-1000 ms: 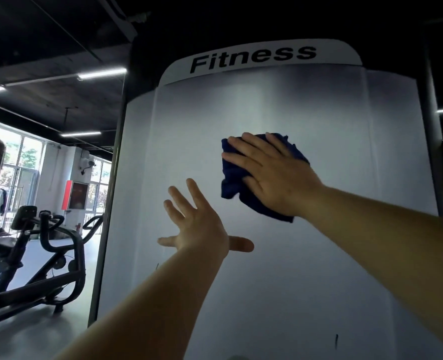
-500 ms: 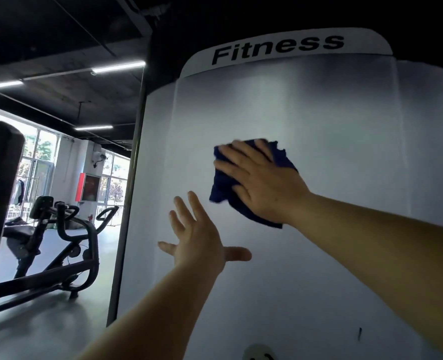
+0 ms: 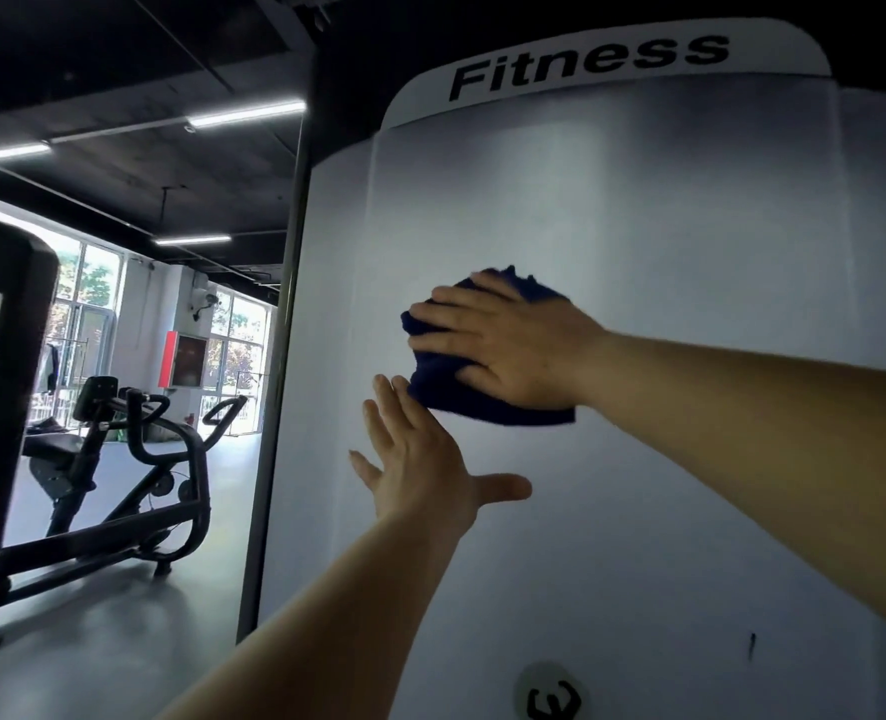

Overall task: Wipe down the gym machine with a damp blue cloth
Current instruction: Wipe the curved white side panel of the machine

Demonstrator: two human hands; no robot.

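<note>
Two hands up | right hand (image 3: 513, 350) pressed blue cloth (image 3: 461, 397) flat on white machine panel (image 3: 664, 226), fingers (image 3: 440, 309) straight | left hand (image 3: 420, 470) spread, holding nothing | cloth judged soft, light, limp; best held by palm pressure on its middle

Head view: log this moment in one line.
step: wiping | right hand: presses blue cloth on white panel | left hand: open, beside cloth
</note>
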